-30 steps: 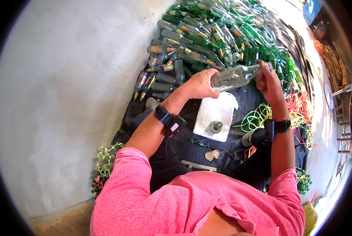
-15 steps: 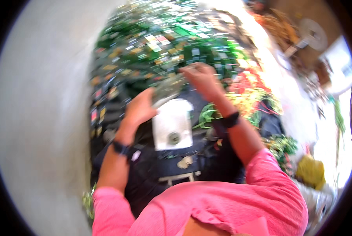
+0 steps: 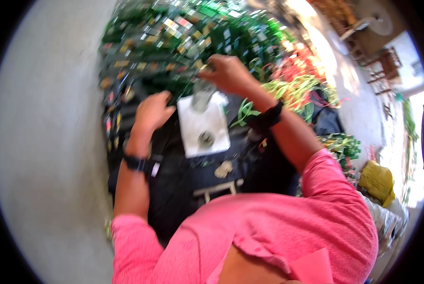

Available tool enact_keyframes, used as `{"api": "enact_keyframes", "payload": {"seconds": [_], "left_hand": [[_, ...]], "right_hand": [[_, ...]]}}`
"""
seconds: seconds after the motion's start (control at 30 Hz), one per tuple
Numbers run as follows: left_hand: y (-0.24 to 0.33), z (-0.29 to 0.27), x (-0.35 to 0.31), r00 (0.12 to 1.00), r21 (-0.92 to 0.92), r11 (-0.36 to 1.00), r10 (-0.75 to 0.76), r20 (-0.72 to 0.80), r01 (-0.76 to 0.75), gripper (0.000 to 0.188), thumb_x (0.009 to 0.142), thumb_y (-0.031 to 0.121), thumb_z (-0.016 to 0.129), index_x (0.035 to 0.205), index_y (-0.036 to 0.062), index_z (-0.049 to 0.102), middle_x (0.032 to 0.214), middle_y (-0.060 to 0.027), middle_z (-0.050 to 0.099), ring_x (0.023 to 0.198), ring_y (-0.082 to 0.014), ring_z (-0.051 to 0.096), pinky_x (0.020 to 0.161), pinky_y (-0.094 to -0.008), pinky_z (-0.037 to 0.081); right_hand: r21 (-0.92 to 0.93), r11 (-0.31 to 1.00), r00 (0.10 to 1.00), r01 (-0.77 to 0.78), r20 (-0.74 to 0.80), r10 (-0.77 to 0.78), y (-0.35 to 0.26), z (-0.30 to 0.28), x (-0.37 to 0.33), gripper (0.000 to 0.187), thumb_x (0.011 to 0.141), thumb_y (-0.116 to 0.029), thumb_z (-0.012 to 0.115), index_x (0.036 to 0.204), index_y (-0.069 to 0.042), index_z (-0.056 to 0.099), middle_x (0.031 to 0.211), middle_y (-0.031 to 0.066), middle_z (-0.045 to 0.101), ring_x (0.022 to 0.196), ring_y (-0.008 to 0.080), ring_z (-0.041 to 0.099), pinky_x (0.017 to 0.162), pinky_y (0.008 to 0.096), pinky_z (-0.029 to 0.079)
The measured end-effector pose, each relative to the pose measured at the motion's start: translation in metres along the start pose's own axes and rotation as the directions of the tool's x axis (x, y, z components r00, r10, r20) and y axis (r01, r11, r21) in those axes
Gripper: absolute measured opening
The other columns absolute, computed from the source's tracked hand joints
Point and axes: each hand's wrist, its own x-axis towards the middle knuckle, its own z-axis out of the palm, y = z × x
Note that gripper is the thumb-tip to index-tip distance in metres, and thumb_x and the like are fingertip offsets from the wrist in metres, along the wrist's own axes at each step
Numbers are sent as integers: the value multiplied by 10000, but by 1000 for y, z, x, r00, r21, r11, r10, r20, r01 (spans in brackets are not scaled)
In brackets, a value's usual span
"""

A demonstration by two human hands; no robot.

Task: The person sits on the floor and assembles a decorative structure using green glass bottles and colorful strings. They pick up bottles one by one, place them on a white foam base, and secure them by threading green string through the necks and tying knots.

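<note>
The picture is motion-blurred. My right hand [image 3: 227, 73] grips a clear glass bottle [image 3: 202, 96] by its upper end and holds it roughly upright over the far edge of a white slab [image 3: 193, 137]. A small round metal piece [image 3: 205, 138] lies on the slab. My left hand [image 3: 152, 111] is off the bottle, at the slab's left edge over the dark cloth [image 3: 174, 175] on my lap, fingers loosely curled with nothing seen in them. Both wrists wear black bands.
A large pile of green glass bottles [image 3: 188, 38] lies ahead on the grey floor [image 3: 46, 142]. Green and red strips [image 3: 292, 90] are heaped to the right. A yellow bag [image 3: 375, 180] sits farther right, and a small pale wooden piece [image 3: 216, 189] lies by my knees.
The clear bottle went from lying sideways in both hands to upright in my right hand alone. My left hand let go and dropped beside the slab. My head swung, shifting the view.
</note>
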Motion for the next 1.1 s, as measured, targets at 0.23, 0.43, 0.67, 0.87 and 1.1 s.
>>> {"api": "enact_keyframes", "payload": {"seconds": [0.23,0.43,0.67,0.87,1.1], "left_hand": [[-15,6,-9,996,3,1000,-12,86,12,392,836,262,722,1181,77,698,1067,-148,741,1037,-339,695,880,-433,540],[-19,4,-9,992,32,999,15,127,-19,379,837,262,722,1169,78,701,1077,-140,741,1046,-342,689,879,-443,541],[-28,4,-10,997,16,1000,-9,79,8,290,818,218,683,1077,100,740,1082,-143,737,1062,-347,684,898,-475,550],[-35,-2,-13,995,27,1000,-18,100,15,364,838,239,711,1165,80,708,1090,-140,738,1042,-344,686,889,-449,544],[-39,-1,-15,997,19,999,-44,60,43,267,836,223,694,1080,126,746,1106,-127,736,1073,-333,686,908,-465,551]], "right_hand": [[-224,974,954,19,297,50,-5,27,-13,434,873,-408,716,1012,2,680,933,227,709,898,421,687,763,485,538],[-283,959,898,16,425,110,-2,46,-17,362,878,-369,669,992,-27,697,990,213,721,971,419,683,838,494,549],[-279,957,867,83,493,69,-3,78,-30,356,896,-359,663,981,-15,697,982,227,719,965,429,683,838,505,548],[-297,949,834,101,546,82,2,102,-33,405,908,-391,671,1047,-12,697,991,225,723,960,425,691,827,502,547],[-292,949,805,117,587,81,4,115,-35,430,907,-410,677,1072,-13,696,1009,231,724,963,424,695,835,504,548]]}}
